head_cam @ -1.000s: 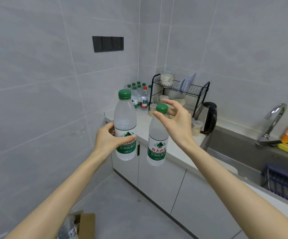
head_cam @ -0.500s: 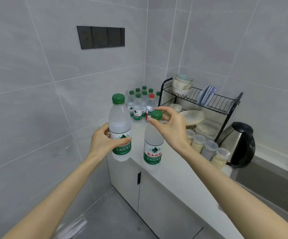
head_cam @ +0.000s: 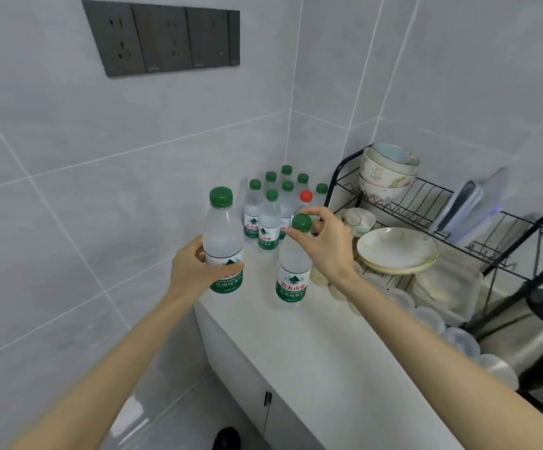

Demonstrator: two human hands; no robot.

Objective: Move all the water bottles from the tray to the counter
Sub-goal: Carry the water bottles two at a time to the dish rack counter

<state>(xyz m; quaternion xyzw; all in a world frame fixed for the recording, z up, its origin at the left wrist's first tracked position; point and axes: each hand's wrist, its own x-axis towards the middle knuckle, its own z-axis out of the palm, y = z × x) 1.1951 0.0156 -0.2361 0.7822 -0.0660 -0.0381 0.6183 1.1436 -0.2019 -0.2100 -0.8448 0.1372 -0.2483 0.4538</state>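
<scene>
A dark grey panel of wall sockets is set high above the left hand. Just right of the right hand stands a black wire dish rack, with stacked ceramic bowls on its top tier and pale shallow plates beneath. Further right and nearer is a steel kettle with a black lid.

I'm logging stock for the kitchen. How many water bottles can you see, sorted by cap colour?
Green-capped bottles: 9 (7 in the corner cluster on the counter, 1 held by the left hand, 1 held by the right hand)
Red-capped bottles: 1
Total: 10 visible
</scene>
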